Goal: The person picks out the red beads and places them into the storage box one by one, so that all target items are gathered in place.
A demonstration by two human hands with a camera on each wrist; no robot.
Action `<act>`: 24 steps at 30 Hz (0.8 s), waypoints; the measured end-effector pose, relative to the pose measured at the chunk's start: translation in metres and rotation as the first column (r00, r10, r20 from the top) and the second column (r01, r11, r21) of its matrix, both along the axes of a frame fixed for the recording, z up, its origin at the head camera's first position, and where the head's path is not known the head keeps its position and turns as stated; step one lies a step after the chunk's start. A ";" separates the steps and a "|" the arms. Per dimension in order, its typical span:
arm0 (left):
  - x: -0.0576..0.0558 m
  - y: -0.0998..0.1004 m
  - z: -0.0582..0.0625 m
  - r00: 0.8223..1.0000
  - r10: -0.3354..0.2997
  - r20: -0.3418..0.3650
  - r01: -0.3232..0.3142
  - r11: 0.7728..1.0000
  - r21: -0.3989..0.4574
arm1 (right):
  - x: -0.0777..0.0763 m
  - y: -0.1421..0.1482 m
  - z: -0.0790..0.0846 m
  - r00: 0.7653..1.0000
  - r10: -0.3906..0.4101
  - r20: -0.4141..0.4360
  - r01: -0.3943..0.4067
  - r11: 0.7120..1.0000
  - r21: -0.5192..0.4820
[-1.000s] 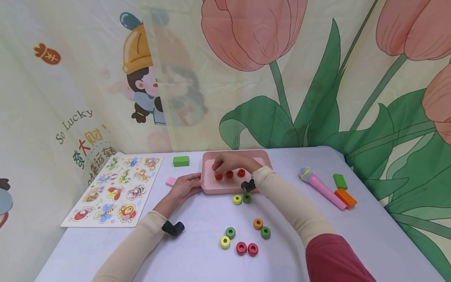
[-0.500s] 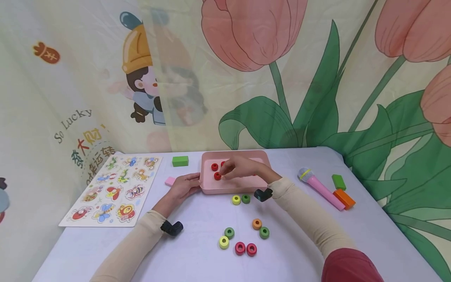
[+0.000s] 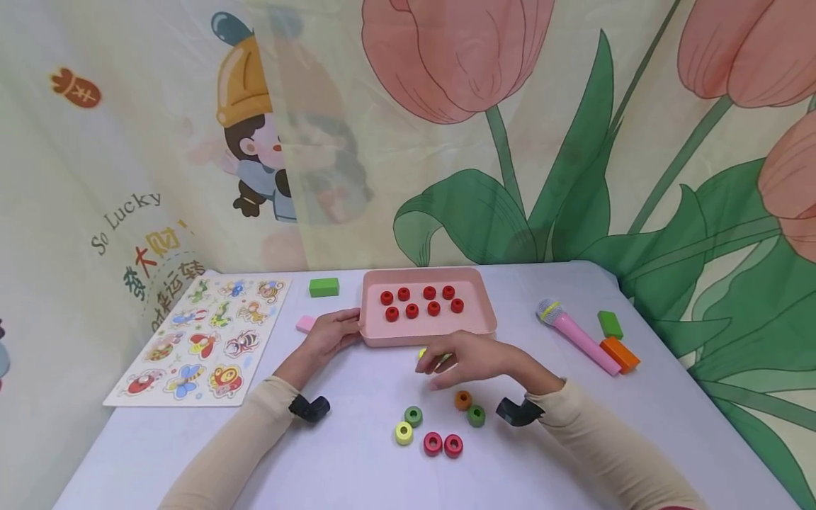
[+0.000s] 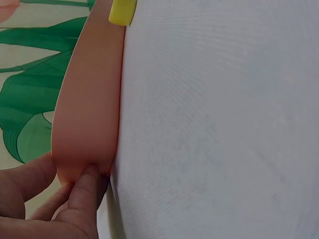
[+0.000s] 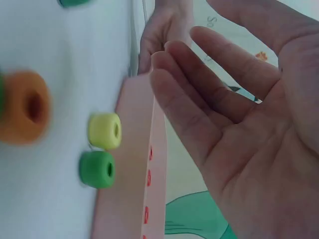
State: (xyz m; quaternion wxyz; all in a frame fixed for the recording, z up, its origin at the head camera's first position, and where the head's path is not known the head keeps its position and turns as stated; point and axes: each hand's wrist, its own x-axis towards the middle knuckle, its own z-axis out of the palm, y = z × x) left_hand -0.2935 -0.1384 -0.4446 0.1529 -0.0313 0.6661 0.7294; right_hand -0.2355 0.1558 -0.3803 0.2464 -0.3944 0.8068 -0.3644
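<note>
My left hand (image 3: pixel 329 335) is at the left front corner of a pink tray (image 3: pixel 428 338). In the left wrist view its thumb (image 4: pixel 83 191) and fingers grip that corner. Several red beads (image 3: pixel 433 308) sit in two rows inside the tray. My right hand (image 3: pixel 474 356) hovers in front of the tray, fingers loosely bent and holding nothing. Beneath it, partly hidden in the head view, are a yellow bead (image 5: pixel 105 130) and a green bead (image 5: pixel 97 169), side by side near the tray wall.
Nearer lie an orange bead (image 3: pixel 463 400), green beads (image 3: pixel 476 416), a yellow bead (image 3: pixel 404 433) and two red-pink beads (image 3: pixel 433 444). A sticker board (image 3: pixel 204 340) is left; a pink toy microphone (image 3: pixel 580 338), green block (image 3: pixel 610 324) and orange block (image 3: pixel 620 354) are right.
My right hand has left the red beads in the tray and moved toward me, above the table beads. The red beads now stand in two uncovered rows. My left hand stays at the tray.
</note>
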 end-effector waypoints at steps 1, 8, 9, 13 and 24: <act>0.000 0.000 0.000 1.000 -0.002 0.000 0.002 1.000 -0.003 | 0.006 0.002 -0.002 1.000 0.004 0.010 -0.004 1.000 -0.009; -0.001 -0.001 0.002 1.000 -0.004 0.011 0.004 1.000 -0.011 | 0.043 0.020 -0.021 0.999 -0.021 0.048 0.022 0.999 -0.032; -0.001 -0.001 0.002 1.000 -0.002 0.012 0.002 1.000 -0.010 | 0.048 0.022 -0.024 0.998 -0.030 0.047 0.031 0.999 -0.027; 0.000 -0.001 0.003 1.000 -0.008 0.006 0.008 1.000 0.002 | 0.066 0.029 -0.034 0.996 -0.067 0.054 0.069 0.997 -0.018; 0.000 0.000 0.003 1.000 -0.019 0.002 0.019 1.000 0.007 | 0.085 0.027 -0.053 0.988 -0.143 0.049 0.144 0.989 -0.015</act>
